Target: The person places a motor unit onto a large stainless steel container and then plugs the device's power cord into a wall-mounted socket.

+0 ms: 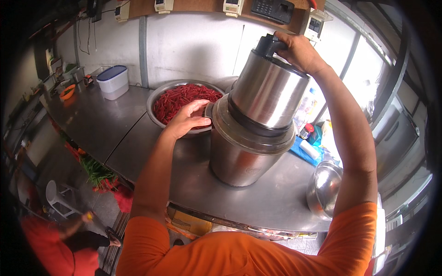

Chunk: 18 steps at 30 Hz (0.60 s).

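A large steel food grinder stands on the steel table in front of me, with a tall motor head (269, 89) on a clear lid (244, 131) over a steel bowl (244, 163). The motor head leans slightly to the right. My right hand (299, 53) is wrapped round the black handle (268, 45) on top of it. At the left of the lid, my left hand (188, 120) has its thumb and fingers closed about a small dark side handle (209, 110). Behind that hand, a wide steel basin (153, 112) holds a heap of red chillies (184, 99). The grinder bowl's contents are hidden.
A shiny steel bowl (324, 188) is at the table's right edge. Bottles, a red-lidded jar (307, 131) and a blue packet (304, 152) crowd the back right. Far left stand a lidded white tub (113, 83) and orange bowl (68, 92). A person in red (60, 244) is low left.
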### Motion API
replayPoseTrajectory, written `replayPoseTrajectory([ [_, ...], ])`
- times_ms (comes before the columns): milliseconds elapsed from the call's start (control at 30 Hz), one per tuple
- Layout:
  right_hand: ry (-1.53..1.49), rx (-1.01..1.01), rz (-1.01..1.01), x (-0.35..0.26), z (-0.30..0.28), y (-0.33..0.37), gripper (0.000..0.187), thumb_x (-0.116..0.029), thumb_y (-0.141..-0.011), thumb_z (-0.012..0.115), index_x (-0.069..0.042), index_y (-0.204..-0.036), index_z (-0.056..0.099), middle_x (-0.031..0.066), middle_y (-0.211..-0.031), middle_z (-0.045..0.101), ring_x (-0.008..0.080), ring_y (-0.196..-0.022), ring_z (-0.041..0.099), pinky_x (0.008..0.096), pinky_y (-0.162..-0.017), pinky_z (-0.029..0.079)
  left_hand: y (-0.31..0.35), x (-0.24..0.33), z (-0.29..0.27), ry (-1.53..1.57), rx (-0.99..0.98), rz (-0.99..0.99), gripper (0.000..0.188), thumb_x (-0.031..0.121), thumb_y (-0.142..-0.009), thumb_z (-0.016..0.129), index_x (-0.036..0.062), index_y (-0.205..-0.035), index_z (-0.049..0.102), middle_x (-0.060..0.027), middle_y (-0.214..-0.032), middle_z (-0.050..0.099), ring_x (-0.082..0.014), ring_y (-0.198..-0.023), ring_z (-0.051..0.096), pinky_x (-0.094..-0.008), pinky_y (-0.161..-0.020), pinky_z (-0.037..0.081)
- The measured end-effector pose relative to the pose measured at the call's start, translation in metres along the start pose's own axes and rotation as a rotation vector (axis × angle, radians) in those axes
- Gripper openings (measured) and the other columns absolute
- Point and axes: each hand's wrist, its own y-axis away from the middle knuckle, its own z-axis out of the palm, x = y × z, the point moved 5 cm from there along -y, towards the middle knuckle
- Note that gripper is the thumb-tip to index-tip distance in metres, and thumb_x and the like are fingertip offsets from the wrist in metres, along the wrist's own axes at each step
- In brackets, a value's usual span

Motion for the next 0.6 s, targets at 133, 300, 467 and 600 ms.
replayPoseTrajectory([
  [133,0.009,-0.009,-0.068,-0.001,-0.002,-0.002,0.032,-0.015,-0.088,0.069,-0.008,-0.118,0.062,0.0169,-0.094,0.071,0.0340,-0.092,0.069,0.0430,-0.083,0.055,-0.001,0.000,-0.001,0.009,-0.015,0.000,0.069,0.014,-0.080,0.078,-0.0016,-0.139,0.047,-0.0138,-0.139,0.053,-0.0244,-0.132,0.046,-0.0370,-0.109,0.039],
  [300,0.012,0.051,-0.105,-0.010,-0.005,0.000,0.027,-0.019,-0.088,0.070,-0.007,-0.112,0.063,0.0168,-0.093,0.071,0.0342,-0.091,0.069,0.0443,-0.083,0.055,0.000,0.003,0.001,0.038,-0.019,-0.006,0.068,0.012,-0.079,0.079,-0.0015,-0.138,0.048,-0.0140,-0.138,0.054,-0.0246,-0.130,0.049,-0.0377,-0.109,0.039],
  [467,0.097,-0.042,0.029,-0.008,-0.005,-0.001,0.028,-0.020,-0.089,0.069,-0.007,-0.113,0.063,0.0186,-0.092,0.070,0.0357,-0.091,0.069,0.0454,-0.082,0.054,-0.001,0.003,-0.001,0.009,-0.039,-0.006,0.068,0.012,-0.078,0.080,-0.0014,-0.137,0.048,-0.0147,-0.136,0.054,-0.0244,-0.129,0.050,-0.0383,-0.109,0.040],
  [600,0.128,-0.009,0.002,-0.010,-0.006,-0.002,0.026,-0.020,-0.088,0.069,-0.007,-0.110,0.063,0.0202,-0.089,0.069,0.0368,-0.089,0.069,0.0465,-0.080,0.054,-0.003,0.004,-0.002,-0.012,-0.063,0.003,0.069,0.013,-0.078,0.081,-0.0013,-0.137,0.048,-0.0147,-0.135,0.055,-0.0245,-0.129,0.050,-0.0387,-0.109,0.040],
])
